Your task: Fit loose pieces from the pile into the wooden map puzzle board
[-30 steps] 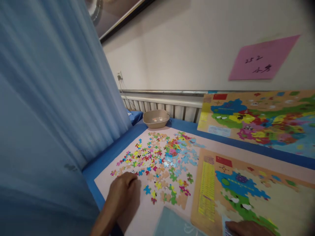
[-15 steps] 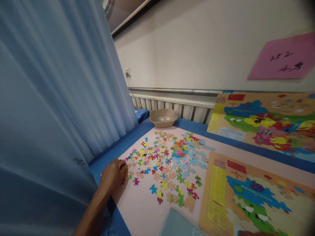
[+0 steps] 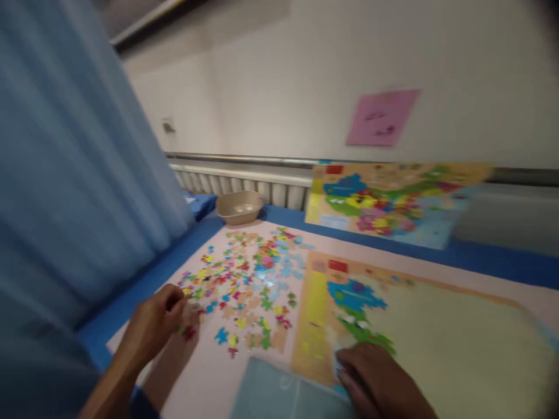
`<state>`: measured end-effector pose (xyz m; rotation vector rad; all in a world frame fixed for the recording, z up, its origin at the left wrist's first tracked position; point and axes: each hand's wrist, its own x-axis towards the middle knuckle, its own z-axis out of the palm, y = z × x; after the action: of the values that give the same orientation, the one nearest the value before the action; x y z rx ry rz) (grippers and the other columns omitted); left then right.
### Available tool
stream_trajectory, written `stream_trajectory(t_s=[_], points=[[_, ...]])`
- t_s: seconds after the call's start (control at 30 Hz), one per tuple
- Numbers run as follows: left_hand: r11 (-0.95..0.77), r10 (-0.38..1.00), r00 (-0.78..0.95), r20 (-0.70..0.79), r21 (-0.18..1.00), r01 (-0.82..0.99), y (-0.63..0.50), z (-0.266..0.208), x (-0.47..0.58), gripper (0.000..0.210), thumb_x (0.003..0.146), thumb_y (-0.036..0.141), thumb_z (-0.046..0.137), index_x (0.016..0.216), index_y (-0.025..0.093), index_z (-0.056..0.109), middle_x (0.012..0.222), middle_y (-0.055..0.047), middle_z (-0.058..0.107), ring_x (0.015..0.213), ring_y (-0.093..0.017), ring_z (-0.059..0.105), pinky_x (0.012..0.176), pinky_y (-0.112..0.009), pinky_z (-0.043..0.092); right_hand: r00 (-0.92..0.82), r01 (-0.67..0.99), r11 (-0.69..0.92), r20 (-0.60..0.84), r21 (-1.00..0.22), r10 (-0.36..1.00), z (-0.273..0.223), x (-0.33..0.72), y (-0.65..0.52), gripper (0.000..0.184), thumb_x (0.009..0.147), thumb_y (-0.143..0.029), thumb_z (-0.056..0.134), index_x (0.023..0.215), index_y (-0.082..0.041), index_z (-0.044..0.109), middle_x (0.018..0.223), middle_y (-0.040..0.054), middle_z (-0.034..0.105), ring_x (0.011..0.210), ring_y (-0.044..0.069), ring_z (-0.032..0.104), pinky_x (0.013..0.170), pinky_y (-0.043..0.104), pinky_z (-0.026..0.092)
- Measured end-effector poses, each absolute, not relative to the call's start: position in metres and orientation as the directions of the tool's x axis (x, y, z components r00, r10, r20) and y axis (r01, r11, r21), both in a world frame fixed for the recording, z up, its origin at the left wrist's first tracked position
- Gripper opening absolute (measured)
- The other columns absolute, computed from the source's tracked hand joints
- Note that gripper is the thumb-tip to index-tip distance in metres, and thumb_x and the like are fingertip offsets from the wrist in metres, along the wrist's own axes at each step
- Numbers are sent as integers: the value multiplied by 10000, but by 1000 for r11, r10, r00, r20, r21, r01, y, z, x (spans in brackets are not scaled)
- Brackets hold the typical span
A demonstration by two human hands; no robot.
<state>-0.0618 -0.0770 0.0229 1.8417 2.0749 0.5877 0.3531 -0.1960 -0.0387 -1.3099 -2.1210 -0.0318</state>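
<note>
Your left hand (image 3: 155, 323) reaches in from the lower left with the forearm angled up toward the scattered puzzle pieces (image 3: 244, 279); the knuckles face up and the fingers curl inward at the near left edge of the scatter. The fingertips appear pinched together, but motion blur prevents confirming whether a piece sits between them. Your right hand (image 3: 378, 378) enters from the bottom edge, back of the hand up, fingers bent and pressing down on the near left corner of the puzzle board (image 3: 437, 331); whether it grips anything under the fingers cannot be determined. The loose pieces lie spread on the pink mat (image 3: 209, 378) covering the table, between your left hand and the board, with the board's yellow legend strip (image 3: 314, 308) just beside them. A small group of blue and green pieces (image 3: 356, 302) is already seated in the board's upper left area, near your right hand. A beige bowl (image 3: 239, 206) stands at the far side of the table, beyond the scatter. A reference map (image 3: 384, 201) leans against the wall behind the board. A blue curtain (image 3: 65, 174) hangs along the left.
</note>
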Motion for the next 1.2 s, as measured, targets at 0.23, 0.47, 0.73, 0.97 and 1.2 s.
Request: stream_trajectory(t_s=[0.23, 0.47, 0.73, 0.97, 1.2], points=[[-251, 853, 520, -41, 841, 479, -84, 33, 88, 172, 824, 356, 606, 813, 257, 746, 834, -16, 749, 788, -192, 649, 730, -281, 482, -137, 789, 392, 485, -474, 864, -32, 343, -205, 163, 994, -113, 517, 1057, -236, 603, 888, 16, 659, 813, 202, 621, 707, 313, 461], [80, 735, 642, -219, 968, 239, -77, 18, 176, 142, 665, 319, 700, 690, 182, 668, 608, 40, 575, 568, -97, 464, 571, -237, 357, 28, 604, 269, 358, -750, 933, -31, 348, -206, 238, 980, -158, 528, 1164, -237, 657, 948, 19, 685, 832, 185, 661, 724, 294, 491], [177, 699, 658, -280, 959, 220, -76, 10, 184, 172, 658, 313, 703, 731, 167, 757, 609, 25, 642, 543, -89, 506, 566, -237, 367, 24, 654, 299, 414, -695, 910, -36, 345, -202, 176, 971, -102, 557, 1055, -226, 648, 931, 34, 667, 851, 206, 633, 730, 304, 466], [252, 693, 647, -318, 948, 196, -81, 8, 186, 239, 667, 341, 746, 788, 142, 798, 639, -12, 687, 523, -95, 545, 541, -232, 392, -5, 707, 322, 451, -630, 893, -32, 346, -202, 161, 979, -88, 575, 1031, -225, 643, 934, 39, 667, 862, 216, 613, 746, 317, 446], [337, 700, 629, -337, 933, 125, -85, 7, 184, 293, 716, 393, 787, 843, 130, 797, 584, -9, 646, 512, -108, 584, 527, -225, 409, 0, 742, 345, 514, -575, 858, -31, 347, -200, 140, 975, -87, 572, 966, -225, 596, 889, 28, 645, 816, 211, 585, 724, 307, 406]])
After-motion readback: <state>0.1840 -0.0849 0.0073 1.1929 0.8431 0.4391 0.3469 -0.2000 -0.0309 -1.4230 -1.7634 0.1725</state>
